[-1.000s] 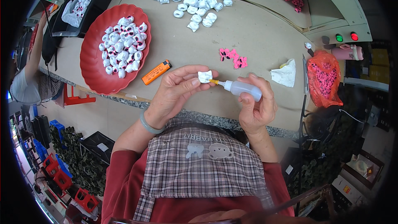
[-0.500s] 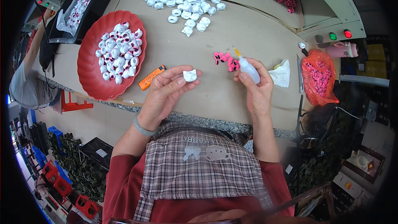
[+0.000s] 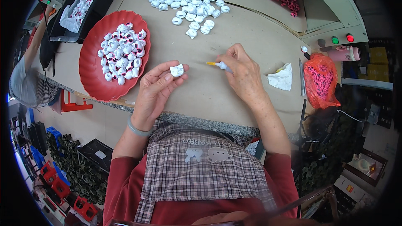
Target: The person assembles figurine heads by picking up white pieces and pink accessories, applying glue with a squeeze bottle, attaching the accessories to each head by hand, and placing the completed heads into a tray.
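The bench (image 3: 251, 42) has a matt, smooth tan top. The red tray (image 3: 90, 73) looks like glossy plastic. The white piece (image 3: 176, 70) seems smooth plastic; the apron (image 3: 201, 171) is checked cloth.

Small white piece (image 3: 176, 70) pinched; yellow-tipped bottle (image 3: 218, 64) gripped

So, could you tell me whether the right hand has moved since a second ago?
Yes: the right hand moved away from the left hand, toward the white tissue.
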Available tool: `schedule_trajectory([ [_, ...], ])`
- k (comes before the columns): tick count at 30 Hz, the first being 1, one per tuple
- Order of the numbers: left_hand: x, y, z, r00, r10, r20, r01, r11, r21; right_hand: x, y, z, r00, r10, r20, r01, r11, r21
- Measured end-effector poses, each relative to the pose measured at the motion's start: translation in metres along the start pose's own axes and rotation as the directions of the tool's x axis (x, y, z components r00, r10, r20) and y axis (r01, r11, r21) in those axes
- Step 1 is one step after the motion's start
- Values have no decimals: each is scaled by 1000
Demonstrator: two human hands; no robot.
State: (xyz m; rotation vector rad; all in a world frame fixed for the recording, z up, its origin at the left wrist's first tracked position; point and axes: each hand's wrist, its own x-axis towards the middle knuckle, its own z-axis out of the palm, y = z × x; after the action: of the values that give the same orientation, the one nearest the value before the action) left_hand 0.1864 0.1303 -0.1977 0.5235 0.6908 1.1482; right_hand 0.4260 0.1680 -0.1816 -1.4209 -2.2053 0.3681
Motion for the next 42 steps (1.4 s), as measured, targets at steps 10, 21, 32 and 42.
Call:
schedule_trajectory([
  [10,-1,5,-1,999,48,-14,-48,999,5,14,0,-8,984,12,176,-8,1000,-24],
  [21,-5,-19,19,995,-72,63,65,991,120,-24,-12,-16,915,238,327,-396,365,843],
  [32,-10,-24,28,997,-29,73,1,935,356,-38,-36,-7,938,227,263,-330,338,881],
  [42,-11,-22,34,996,-14,91,-27,896,443,-41,-32,-4,893,298,339,-427,315,848],
])
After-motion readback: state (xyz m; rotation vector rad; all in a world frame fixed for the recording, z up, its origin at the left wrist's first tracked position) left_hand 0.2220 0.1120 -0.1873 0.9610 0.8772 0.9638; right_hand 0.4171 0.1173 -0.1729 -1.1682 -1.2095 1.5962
